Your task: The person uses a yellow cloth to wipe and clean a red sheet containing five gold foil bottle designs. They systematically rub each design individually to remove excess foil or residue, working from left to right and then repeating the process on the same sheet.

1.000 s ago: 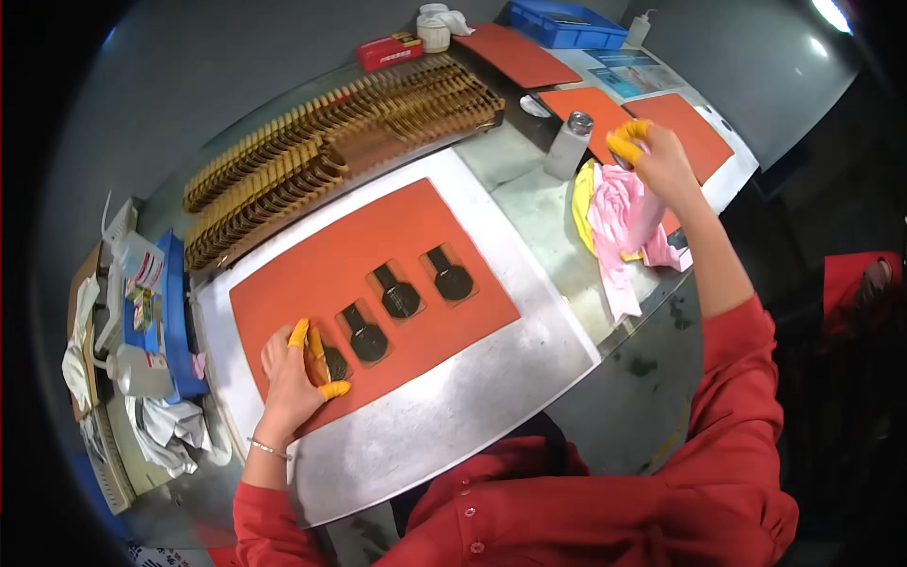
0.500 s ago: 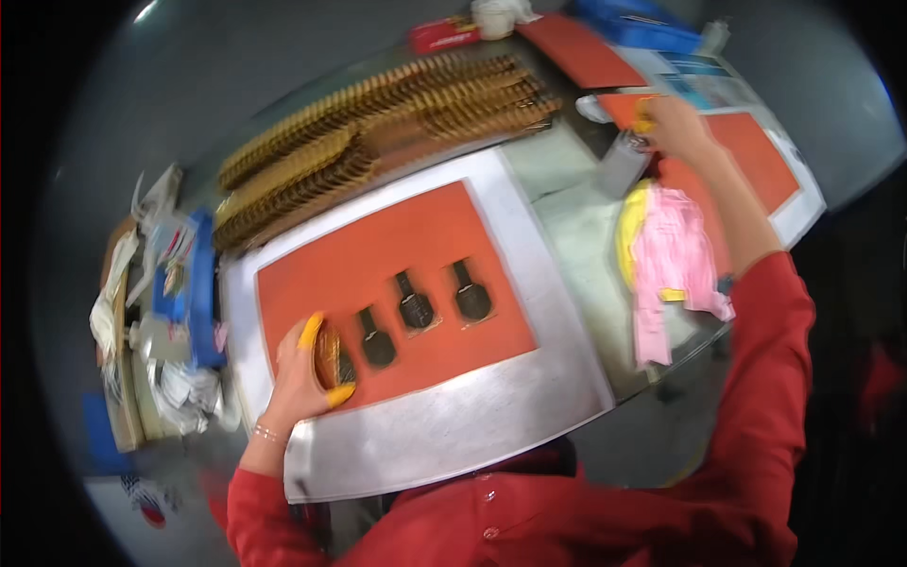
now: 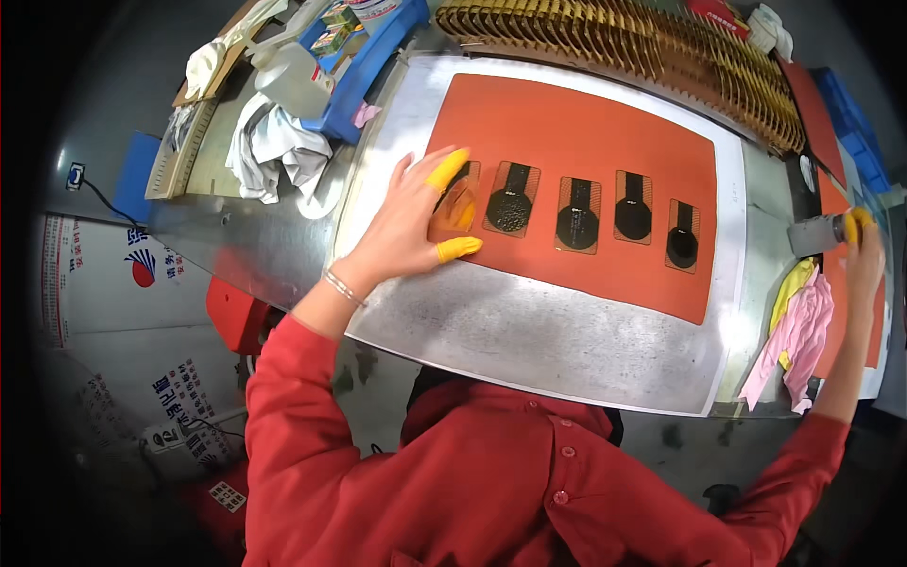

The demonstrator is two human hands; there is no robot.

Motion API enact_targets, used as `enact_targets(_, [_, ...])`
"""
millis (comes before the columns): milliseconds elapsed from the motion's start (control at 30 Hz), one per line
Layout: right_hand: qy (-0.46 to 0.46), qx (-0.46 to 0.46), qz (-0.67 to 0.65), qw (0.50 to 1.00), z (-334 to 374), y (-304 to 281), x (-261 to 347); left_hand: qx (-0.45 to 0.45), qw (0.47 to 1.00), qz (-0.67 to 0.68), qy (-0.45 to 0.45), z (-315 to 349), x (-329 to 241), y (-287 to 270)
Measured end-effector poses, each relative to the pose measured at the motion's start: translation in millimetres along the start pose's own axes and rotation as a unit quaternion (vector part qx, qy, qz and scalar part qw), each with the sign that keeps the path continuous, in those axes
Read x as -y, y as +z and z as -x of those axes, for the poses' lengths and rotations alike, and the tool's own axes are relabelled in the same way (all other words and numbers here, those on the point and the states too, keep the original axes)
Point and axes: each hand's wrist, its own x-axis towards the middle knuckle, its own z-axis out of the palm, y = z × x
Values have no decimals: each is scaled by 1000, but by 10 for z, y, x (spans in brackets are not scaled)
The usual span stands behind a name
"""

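My left hand [image 3: 402, 213], with yellow finger cots on thumb and forefinger, grips a thin amber plate [image 3: 455, 210] by opposite ends. That plate is at the left edge of an orange mat [image 3: 529, 109]. To its right lie several similar plates, each with a black paddle-shaped mark, including a wet-looking one [image 3: 510, 200] closest to my hand. At the far right my right hand [image 3: 862, 248], also with yellow finger cots, is closed at the end of a grey canister [image 3: 814, 236]. Its exact grip is partly hidden.
A pink cloth [image 3: 789, 340] and a yellow cloth [image 3: 795, 288] lie below the canister. Racks of ribbed gold-brown slots [image 3: 605, 42] stand behind the mat. At left are a blue tray [image 3: 345, 118], a translucent bottle [image 3: 288, 80] and white rags [image 3: 269, 151].
My view has swung, bringing more of the left side into sight. My left hand still grips the amber plate; my right hand remains at the canister, which now appears more sideways.
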Motion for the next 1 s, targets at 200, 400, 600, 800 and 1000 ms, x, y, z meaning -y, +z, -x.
enact_targets(200, [-232,162,-186,941,1328,142,1364,-205,972,33,-109,1317,28,148])
enact_targets(400, [213,565,-476,639,2365,595,2041,-220,929,-223,-196,2184,-101,-454])
enact_targets(600, [-139,513,-543,650,2015,559,2463,-548,692,-381,-276,3129,167,-2575])
enact_targets(800, [-178,498,-545,651,1967,640,2541,-519,842,6,-146,1903,56,-1732])
enact_targets(1000, [-123,353,-556,742,1991,478,2265,-269,927,238,-104,665,-63,-542])
